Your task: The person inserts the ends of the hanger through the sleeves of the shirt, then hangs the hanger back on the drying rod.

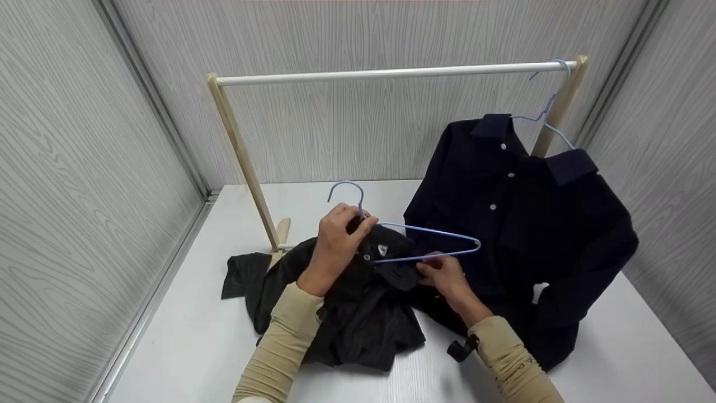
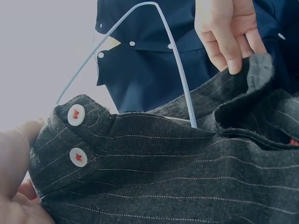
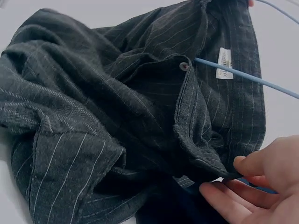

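Observation:
A dark grey pinstriped shirt with white buttons lies bunched on the table. A blue wire hanger is partly inside its neck opening; one end sticks out to the right, and cloth hides the other. My left hand pinches the collar cloth just below the hanger's hook. In the left wrist view, that hand grips the fabric beside two buttons. My right hand pinches the other side of the collar between thumb and fingers, below the hanger's lower bar. A white label shows inside the neck.
A rack with a white rail and wooden posts stands behind the shirt. At its right end hangs a navy shirt on another blue hanger, its lower part spread on the white table. Grey panels enclose the table.

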Tool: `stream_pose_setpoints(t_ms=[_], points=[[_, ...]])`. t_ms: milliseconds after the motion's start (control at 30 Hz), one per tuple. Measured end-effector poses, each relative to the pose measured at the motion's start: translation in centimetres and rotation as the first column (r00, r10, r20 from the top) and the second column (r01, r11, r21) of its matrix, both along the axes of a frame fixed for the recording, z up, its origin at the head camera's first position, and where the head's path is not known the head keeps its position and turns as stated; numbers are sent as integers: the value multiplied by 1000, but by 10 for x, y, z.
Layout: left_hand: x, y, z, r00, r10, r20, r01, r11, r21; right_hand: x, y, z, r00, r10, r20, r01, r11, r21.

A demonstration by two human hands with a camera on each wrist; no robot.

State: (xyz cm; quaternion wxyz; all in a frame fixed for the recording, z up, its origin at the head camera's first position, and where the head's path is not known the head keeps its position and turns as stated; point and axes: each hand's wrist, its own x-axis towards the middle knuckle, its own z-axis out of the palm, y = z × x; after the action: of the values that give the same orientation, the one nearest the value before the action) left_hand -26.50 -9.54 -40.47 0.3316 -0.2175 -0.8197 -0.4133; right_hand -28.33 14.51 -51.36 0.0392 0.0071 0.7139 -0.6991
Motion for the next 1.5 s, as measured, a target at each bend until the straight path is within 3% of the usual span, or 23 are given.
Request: stream_pose_setpoints(t_ms=[333, 500, 900, 1500], points=[[-1, -6, -2, 1000, 19, -11, -20, 999, -51, 2, 21, 15, 998, 17, 68, -4, 983, -184], [0, -10, -4, 1000, 12, 1, -12, 995, -96, 2, 31, 29, 998, 35, 47, -23, 968, -248], [1, -19, -5, 999, 31, 21, -28, 989, -147, 1, 47, 56, 999, 30, -45, -34, 996, -83], [4, -22, -11, 996, 75, 51, -65, 984, -164, -1, 65, 71, 982, 134, -134, -121, 988, 100]])
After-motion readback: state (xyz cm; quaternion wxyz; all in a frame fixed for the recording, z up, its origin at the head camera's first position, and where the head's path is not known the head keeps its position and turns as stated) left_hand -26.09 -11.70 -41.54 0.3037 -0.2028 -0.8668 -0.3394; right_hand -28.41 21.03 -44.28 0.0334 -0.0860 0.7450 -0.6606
